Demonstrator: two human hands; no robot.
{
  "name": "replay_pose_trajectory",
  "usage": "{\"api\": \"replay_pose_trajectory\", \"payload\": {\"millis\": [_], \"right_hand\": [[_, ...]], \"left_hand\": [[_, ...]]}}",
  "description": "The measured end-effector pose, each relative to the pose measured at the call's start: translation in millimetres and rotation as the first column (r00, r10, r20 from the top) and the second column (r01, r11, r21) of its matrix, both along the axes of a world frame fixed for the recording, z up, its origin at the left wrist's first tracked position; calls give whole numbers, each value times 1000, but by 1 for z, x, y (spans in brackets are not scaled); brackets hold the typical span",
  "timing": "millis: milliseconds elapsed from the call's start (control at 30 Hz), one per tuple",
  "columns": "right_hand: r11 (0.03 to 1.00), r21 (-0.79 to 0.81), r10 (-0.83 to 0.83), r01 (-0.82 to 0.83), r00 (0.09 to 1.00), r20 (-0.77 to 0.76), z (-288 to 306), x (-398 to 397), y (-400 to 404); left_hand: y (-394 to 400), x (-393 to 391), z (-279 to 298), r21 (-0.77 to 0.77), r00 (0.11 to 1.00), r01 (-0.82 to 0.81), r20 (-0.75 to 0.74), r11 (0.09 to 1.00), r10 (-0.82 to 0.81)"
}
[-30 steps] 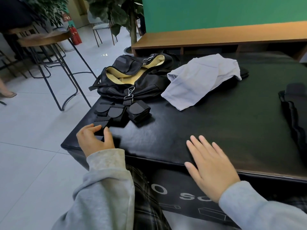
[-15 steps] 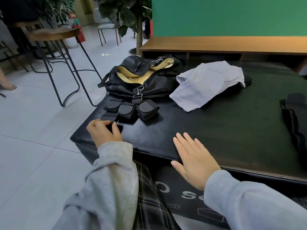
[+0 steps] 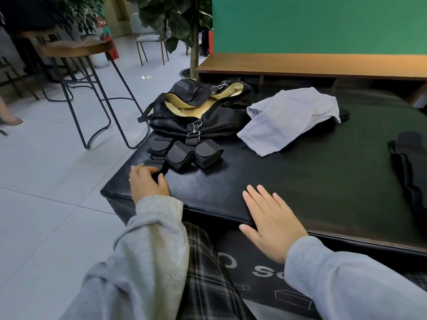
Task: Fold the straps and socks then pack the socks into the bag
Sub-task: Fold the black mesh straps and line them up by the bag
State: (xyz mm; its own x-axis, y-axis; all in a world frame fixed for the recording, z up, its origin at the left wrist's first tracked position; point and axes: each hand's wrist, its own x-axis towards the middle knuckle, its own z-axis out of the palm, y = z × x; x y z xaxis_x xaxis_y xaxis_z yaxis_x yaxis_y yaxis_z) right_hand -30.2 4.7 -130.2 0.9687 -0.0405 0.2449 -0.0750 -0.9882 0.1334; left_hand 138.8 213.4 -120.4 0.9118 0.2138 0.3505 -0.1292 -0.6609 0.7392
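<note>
Black padded surface carries everything. Bag sits open at the far left corner, tan lining up, apparently ready to take the socks. Grey cloth lies just right of the bag, overlapping it. Folded black straps are stacked in front of the bag, clipped to it. Left hand has its fingers curled round a loose strap end, likely mid-fold. Right hand lies flat, fingers wide, holding nothing, probably bracing. Versus earlier: hands barely shifted; the view has swung slightly.

Left hand pinches strap end; right hand flat on table; bag open.
</note>
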Motion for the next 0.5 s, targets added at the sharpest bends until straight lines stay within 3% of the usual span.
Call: {"api": "replay_pose_trajectory", "payload": {"millis": [67, 233, 367, 500], "right_hand": [[1000, 4, -2, 2, 1000, 4, 0, 0, 0], [1000, 6, 1, -1, 1000, 13, -1, 0, 0], [1000, 11, 11, -11, 1000, 20, -1, 0, 0], [1000, 23, 16, -17, 1000, 12, 0, -1, 0]], "left_hand": [[0, -3, -1, 44, 998, 35, 53, 998, -37], [-12, -10, 1, 369, 968, 138, 146, 919, -204], [-21, -4, 13, 560, 958, 165, 106, 812, -268], [-28, 13, 22, 683, 955, 252, -61, 686, -291]]}}
